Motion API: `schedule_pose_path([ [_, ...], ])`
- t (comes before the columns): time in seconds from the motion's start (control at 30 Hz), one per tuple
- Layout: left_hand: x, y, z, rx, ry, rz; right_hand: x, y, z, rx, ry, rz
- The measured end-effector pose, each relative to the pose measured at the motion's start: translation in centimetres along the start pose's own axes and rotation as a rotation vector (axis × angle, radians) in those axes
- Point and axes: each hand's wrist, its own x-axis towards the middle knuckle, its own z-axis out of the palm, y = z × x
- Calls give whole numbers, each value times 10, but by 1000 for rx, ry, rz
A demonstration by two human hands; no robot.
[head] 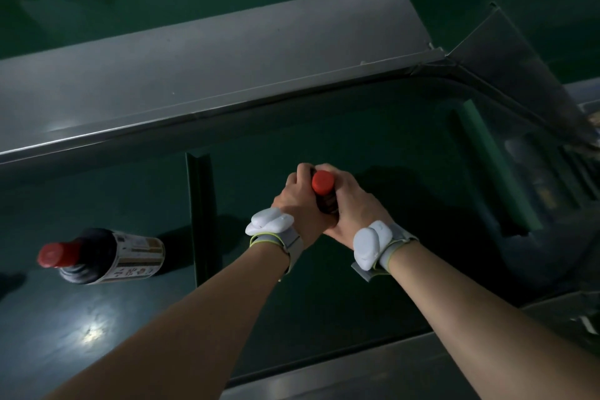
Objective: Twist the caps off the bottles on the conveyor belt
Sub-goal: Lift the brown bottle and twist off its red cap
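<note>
A dark bottle (326,201) with a red cap (322,181) stands between both hands at the middle of the dark green conveyor belt (373,146). My left hand (297,196) wraps its left side and my right hand (352,204) wraps its right side, so only the cap and a strip of neck show. Both hands touch each other below the cap. A second dark bottle (107,255) with a red cap (53,254) and a pale label stands on the belt at the left, apart from both hands.
A grey metal side rail (201,75) runs along the belt's far edge, and another (373,367) along the near edge. Raised green cleats (201,204) (490,169) cross the belt. At the right the belt meets a metal chute (519,75).
</note>
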Motion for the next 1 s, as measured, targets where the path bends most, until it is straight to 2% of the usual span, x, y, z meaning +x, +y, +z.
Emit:
schedule_pose_path([
  [0.53,1,-4,8,37,9,-32,-1,3,0,112,24,17],
  [1.0,-2,-6,7,52,14,-63,-2,0,0,46,1,44],
])
